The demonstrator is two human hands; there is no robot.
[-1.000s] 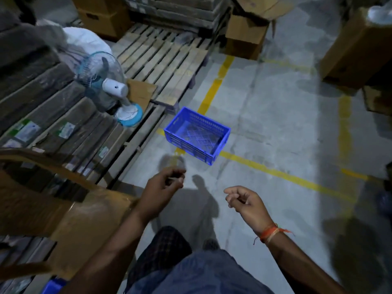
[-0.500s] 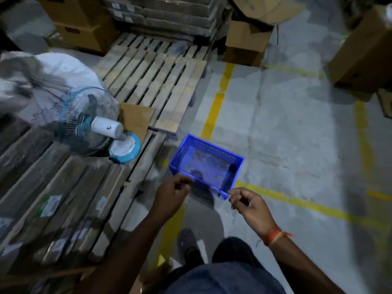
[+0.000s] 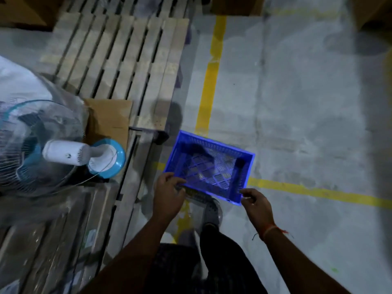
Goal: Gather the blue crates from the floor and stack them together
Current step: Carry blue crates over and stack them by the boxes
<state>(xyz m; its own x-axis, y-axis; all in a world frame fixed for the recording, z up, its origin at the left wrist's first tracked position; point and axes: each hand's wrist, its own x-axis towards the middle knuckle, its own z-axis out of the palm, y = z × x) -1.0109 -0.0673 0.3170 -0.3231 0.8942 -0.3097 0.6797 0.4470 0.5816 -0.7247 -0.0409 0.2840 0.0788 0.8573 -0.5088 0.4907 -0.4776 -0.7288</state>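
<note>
A table fan (image 3: 63,153) lies tipped over on the wooden pallets (image 3: 118,66) well to the left of the blue crate (image 3: 209,168), its cage blurred and partly cut off by the frame edge. The crate itself sits on the concrete floor (image 3: 307,102), open side up, just right of the pallet corner and across the bend of the yellow floor line (image 3: 209,81).

The left hand (image 3: 169,195) closes its fingers over the crate's near-left corner, thumb side on the rim. The right hand (image 3: 255,201) pinches the near-right corner. Both hands look to be grasping the rim, though motion blur makes the exact finger wrap hard to read.

The crate is empty, with a lattice floor and perforated walls, so it should be light and stiff, a rigid plastic that will not sag when lifted by one long edge. The rolled rim is the natural hold. A grip on two corners of the same side may let the far side swing down.

No other blue crates or stack are in view, and the far cardboard boxes are cropped.
</note>
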